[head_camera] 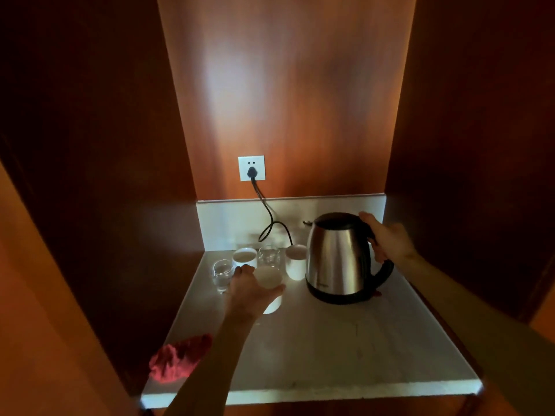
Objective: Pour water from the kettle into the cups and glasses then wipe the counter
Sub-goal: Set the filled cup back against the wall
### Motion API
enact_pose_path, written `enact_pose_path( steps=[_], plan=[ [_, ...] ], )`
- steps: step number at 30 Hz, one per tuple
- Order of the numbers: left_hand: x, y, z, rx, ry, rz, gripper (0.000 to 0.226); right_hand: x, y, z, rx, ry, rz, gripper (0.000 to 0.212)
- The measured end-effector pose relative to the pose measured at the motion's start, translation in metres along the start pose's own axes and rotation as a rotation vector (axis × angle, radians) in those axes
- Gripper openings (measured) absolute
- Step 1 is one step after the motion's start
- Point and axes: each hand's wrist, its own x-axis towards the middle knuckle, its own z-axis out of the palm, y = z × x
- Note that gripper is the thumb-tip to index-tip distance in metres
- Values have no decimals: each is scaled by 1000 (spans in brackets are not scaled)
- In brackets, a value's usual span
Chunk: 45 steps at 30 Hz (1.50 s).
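**A:** What does the head view show on the table (330, 349)?

**B:** A pale stone top set in a dark wooden niche. The steel kettle (338, 259) stands upright on the right half, on its black base. It sits on the surface; it is not lifted.

**A:** And the right hand (387, 238)?

**B:** It is on the kettle's black handle, with the fingers (379, 254) curled round the upper part of the grip and the thumb reaching toward the lid.

**A:** The left hand (250, 291)?

**B:** It wraps the near white cup (270, 288), which stands left of the kettle. The thumb lies along the cup's right side and the fingers go round the far left side, so they are clamped on it.

**A:** Where are the other vessels?

**B:** Behind that cup stands a clear glass (269, 257). To its left is a second white cup (245, 256), and to its right, just beside the kettle, a third white cup (295, 262). A smaller glass (222, 274) stands at the far left, close to the left hand's fingertips. Whether any of them holds water I cannot tell.

**A:** Anything else?

**B:** A crumpled red cloth (177, 360) lies at the table's front left edge, beside the left forearm. A black cord (270, 220) runs from a white wall socket (251, 168) down behind the cups.
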Motion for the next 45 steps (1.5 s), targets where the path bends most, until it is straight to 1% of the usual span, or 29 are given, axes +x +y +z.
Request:
enact_pose_path(
  steps=[3,7,10,14,18,23,25,30,33,37,42,45],
  plan=[
    [11,1,7,5,47,-35,85,9,28,0,50,116,18,59],
    [22,8,17,13,75,-9,81,25,60,12,55,203,25,64],
    [30,16,26,-57,46,4,80,34,71,16,54,239,5,61],
    [39,31,34,-97,-1,15,78,53,83,16,68,267,-12,64],
    [49,39,39,-139,-30,10,79,70,92,16,71,258,2,64],
    [57,44,42,-95,-33,22,81,85,99,12,29,223,15,66],
    [59,42,42,-95,-33,21,82,83,96,13,-2,219,8,68],
    [59,36,43,-92,-46,10,85,68,92,11,-18,213,-38,65],
    [55,36,42,-76,-59,26,84,63,96,7,-20,245,-11,59],
    [51,36,38,-74,-74,27,83,57,95,6,-62,231,-6,59],
    [50,27,31,-54,-60,-4,85,59,92,2,-185,195,24,66],
    [45,20,23,-51,-62,-10,82,53,84,-1,-352,155,-31,65]
  ],
)
